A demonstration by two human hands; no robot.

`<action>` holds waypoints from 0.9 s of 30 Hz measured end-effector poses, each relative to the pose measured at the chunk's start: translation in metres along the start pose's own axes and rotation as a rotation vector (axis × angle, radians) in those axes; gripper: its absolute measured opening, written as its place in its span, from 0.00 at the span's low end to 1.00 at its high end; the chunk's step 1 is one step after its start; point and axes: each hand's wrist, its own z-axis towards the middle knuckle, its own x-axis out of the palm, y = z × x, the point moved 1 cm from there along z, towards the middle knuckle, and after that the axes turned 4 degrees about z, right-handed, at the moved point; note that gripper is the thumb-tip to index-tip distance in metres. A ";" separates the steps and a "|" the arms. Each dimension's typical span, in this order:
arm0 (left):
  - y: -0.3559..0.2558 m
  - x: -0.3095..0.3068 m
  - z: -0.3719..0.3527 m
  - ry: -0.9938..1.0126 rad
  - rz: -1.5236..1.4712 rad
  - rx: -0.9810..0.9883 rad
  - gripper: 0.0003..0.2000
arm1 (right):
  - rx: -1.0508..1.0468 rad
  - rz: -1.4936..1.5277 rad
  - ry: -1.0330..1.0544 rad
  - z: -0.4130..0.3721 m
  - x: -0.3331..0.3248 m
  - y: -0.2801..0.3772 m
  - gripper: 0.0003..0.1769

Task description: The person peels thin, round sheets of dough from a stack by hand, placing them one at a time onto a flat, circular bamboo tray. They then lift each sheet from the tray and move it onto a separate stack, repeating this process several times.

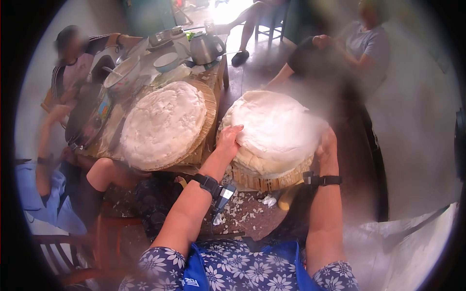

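A thick, round, white slab with a soft, uneven surface (267, 128) lies in front of me on a woven straw-coloured round mat (264, 181). My left hand (229, 140) grips its left edge, with the thumb side up against the white surface. At the right edge, my right hand (327, 148) is closed against the slab's side, its fingertips partly hidden. Pale haze blurs the slab's right part. To the left, a second white round slab (165, 121) sits on another woven mat (210, 109) on the wooden table.
Behind the second slab, the table holds a steel kettle (203, 48), a pale bowl (166, 61) and a large patterned basin (121, 75). People sit at left and far right. Light scraps litter the floor (250, 208) below my arms. A wooden chair (104, 247) stands at lower left.
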 end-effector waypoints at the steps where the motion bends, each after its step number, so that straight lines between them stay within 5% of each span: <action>1: -0.001 0.005 0.002 -0.024 -0.008 0.000 0.19 | -0.020 -0.034 0.005 -0.006 0.006 0.004 0.17; 15: -0.106 0.042 -0.068 0.059 0.268 0.522 0.22 | -0.162 0.033 0.249 -0.043 0.079 0.018 0.21; 27: -0.222 -0.126 -0.140 -0.263 0.256 0.650 0.24 | 0.012 0.057 0.590 -0.116 0.247 -0.059 0.22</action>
